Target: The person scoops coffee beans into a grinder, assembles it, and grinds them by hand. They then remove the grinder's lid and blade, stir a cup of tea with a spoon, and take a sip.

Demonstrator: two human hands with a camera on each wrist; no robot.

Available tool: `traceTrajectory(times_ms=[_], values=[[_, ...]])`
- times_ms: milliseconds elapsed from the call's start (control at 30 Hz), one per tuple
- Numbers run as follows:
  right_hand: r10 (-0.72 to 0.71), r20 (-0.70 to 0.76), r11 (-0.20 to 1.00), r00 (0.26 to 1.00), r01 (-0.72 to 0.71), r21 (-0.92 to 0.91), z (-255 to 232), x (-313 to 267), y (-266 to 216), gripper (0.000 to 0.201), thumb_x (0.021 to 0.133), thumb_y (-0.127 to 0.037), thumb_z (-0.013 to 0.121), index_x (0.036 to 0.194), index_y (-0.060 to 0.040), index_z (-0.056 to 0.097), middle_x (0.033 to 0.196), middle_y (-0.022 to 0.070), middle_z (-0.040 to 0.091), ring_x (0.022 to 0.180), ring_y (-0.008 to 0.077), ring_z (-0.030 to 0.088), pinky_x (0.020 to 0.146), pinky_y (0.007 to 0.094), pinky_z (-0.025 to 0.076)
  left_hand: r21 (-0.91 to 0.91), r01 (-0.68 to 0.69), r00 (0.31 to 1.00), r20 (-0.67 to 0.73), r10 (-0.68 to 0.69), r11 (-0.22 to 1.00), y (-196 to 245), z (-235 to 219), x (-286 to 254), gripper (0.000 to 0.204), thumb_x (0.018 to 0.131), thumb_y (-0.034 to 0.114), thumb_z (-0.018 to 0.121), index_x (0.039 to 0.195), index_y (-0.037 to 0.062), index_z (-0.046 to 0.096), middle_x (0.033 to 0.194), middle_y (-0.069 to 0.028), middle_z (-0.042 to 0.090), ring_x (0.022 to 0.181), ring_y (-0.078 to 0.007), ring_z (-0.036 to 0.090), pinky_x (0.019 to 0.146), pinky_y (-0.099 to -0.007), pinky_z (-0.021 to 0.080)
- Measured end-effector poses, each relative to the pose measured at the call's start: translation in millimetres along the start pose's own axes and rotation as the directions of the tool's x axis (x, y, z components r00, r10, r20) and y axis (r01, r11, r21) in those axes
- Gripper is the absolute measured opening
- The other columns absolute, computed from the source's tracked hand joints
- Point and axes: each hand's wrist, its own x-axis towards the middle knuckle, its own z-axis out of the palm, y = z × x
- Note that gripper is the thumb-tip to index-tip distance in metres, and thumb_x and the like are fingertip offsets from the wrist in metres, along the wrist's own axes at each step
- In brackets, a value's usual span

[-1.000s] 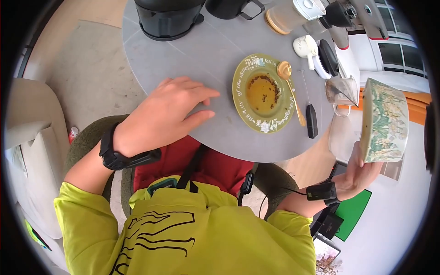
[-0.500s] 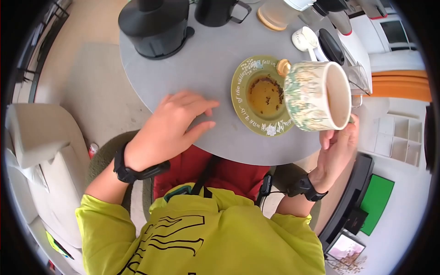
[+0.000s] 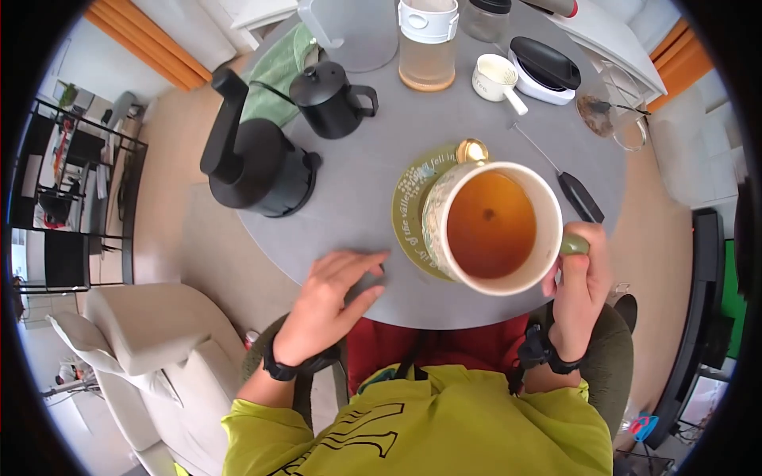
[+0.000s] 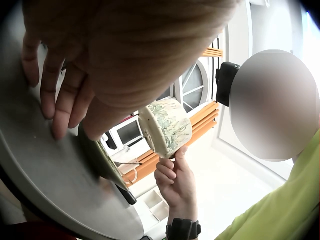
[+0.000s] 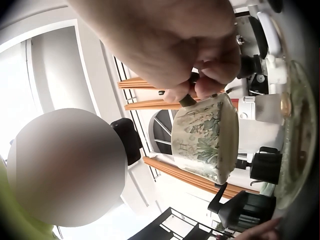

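My right hand (image 3: 579, 274) grips the green handle (image 3: 575, 244) of a large floral mug (image 5: 202, 137), held up above the table. Amber tea (image 3: 492, 226) fills much of it, with a small dark spot near the middle. Beneath it in the head view lies a green lettered plate (image 3: 409, 214), mostly hidden by the mug. A gold spoon (image 3: 472, 151) shows only its bowl at the plate's far rim. By the near table edge, left of the plate, my left hand (image 3: 329, 301) holds nothing, its fingers loosely bent.
On the round grey table (image 3: 357, 174) stand a black grinder-like device (image 3: 262, 166), a black pitcher (image 3: 325, 99), a glass jar (image 3: 427, 47) and a white cup (image 3: 494, 78). A black-handled frother (image 3: 581, 198) lies at the right, near a glass cup (image 3: 599, 111).
The mug has come left from the far right and now overlaps the plate, its inside facing the head camera. The head view has turned. My left hand stays by the table edge.
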Motion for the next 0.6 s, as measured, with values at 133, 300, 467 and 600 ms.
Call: traceTrajectory(times_ms=[133, 300, 467, 600], values=[[-0.049, -0.03, 0.999, 0.998, 0.049, -0.017, -1.4, -1.1, -7.0, 0.033, 0.103, -0.031, 0.051, 0.096, 0.0012, 0.055, 0.068, 0.0006, 0.051, 0.049, 0.004, 0.044, 0.048, 0.0198, 0.031, 0.007, 0.018, 1.0, 0.011, -0.018, 1.0, 1.8, -0.9, 2.6, 0.04, 0.084, 0.006, 0.069, 0.123, 0.0033, 0.063, 0.105, -0.0098, 0.067, 0.104, -0.0303, 0.059, 0.096, -0.0399, 0.043], [-0.141, 0.016, 0.99, 0.99, 0.141, -0.022, -11.3, -4.3, -11.9, 0.036, 0.102, -0.034, 0.054, 0.095, 0.0012, 0.056, 0.065, 0.0015, 0.053, 0.052, 0.008, 0.046, 0.048, 0.0235, 0.032, 0.018, 0.033, 0.999, 0.026, -0.034, 0.999, 4.6, -1.7, 3.8, 0.042, 0.085, 0.008, 0.069, 0.126, 0.0053, 0.063, 0.103, -0.0063, 0.067, 0.104, -0.0267, 0.06, 0.096, -0.0381, 0.041], [-0.261, -0.019, 0.963, 0.965, 0.259, -0.08, -9.5, -0.4, -12.6, 0.038, 0.1, -0.037, 0.057, 0.093, 0.0006, 0.058, 0.061, 0.0014, 0.054, 0.053, 0.0106, 0.046, 0.049, 0.025, 0.034, 0.041, 0.01, 0.999, 0.032, -0.012, 0.999, 4.6, -2.8, 5.2, 0.042, 0.085, 0.007, 0.069, 0.127, 0.0048, 0.062, 0.102, -0.007, 0.067, 0.103, -0.0272, 0.06, 0.096, -0.0384, 0.041], [-0.277, -0.03, 0.96, 0.96, 0.275, -0.053, -10.3, -1.0, -14.7, 0.038, 0.099, -0.036, 0.058, 0.093, 0.0014, 0.058, 0.063, 0.002, 0.056, 0.054, 0.011, 0.045, 0.05, 0.0248, 0.034, 0.035, 0.015, 1.0, 0.015, -0.015, 0.999, 6.4, -2.4, 5.5, 0.042, 0.085, 0.007, 0.068, 0.127, 0.0052, 0.062, 0.102, -0.0071, 0.068, 0.103, -0.0275, 0.06, 0.095, -0.0382, 0.041]])
